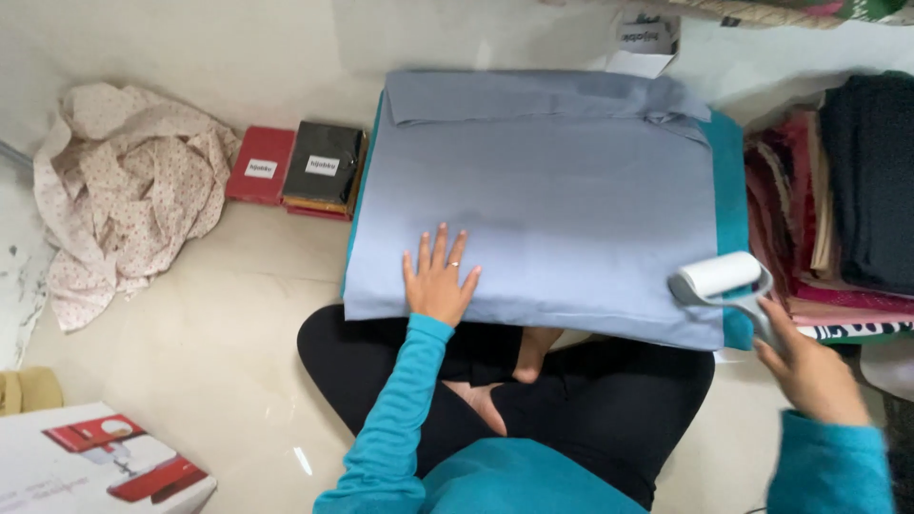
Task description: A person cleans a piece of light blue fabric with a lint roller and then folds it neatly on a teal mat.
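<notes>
Left hand (440, 282): flat, palm down, fingers spread and pointing away from the body; ring on one finger. Left arm extended forward from the shoulder, teal sleeve to the wrist. Right hand (809, 373): out to the right side, fingers curled closed in a grip, slightly blurred. Right forearm teal-sleeved, angled inward. Legs crossed, one bare foot showing.

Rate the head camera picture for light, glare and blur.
Head view: soft, even light; a faint glare streak on the floor; the grey cloth and left hand are sharp; the right hand and lint roller look slightly motion-blurred.
</notes>
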